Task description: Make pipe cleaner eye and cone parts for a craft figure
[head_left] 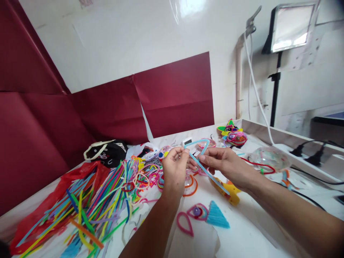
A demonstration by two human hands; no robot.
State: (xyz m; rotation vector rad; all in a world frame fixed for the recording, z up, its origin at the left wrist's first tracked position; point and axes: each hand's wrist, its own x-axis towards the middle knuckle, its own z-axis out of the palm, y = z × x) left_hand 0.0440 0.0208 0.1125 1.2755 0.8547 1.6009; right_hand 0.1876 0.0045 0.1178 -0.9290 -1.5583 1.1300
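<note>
A light blue pipe cleaner (200,165) is bent into an angled shape between my two hands, its free end slanting down to the right. My left hand (175,168) pinches it at one corner. At the bent side, my right hand (224,162) grips it between thumb and fingers. Below on the table lie a pink pipe-cleaner loop (185,224), a pink eye-shaped piece (195,211) with a purple ball, and a blue fuzzy triangle (217,215). Beneath the right hand is a yellow tool (233,193), perhaps a glue gun, partly hidden.
Many coloured pipe cleaners (107,204) spread over a red plastic bag (57,191) at left. A black pouch (113,152) stands behind. Finished colourful pieces (233,134) lie at the back. A power strip (303,157) with cables and a lamp (291,28) are at right.
</note>
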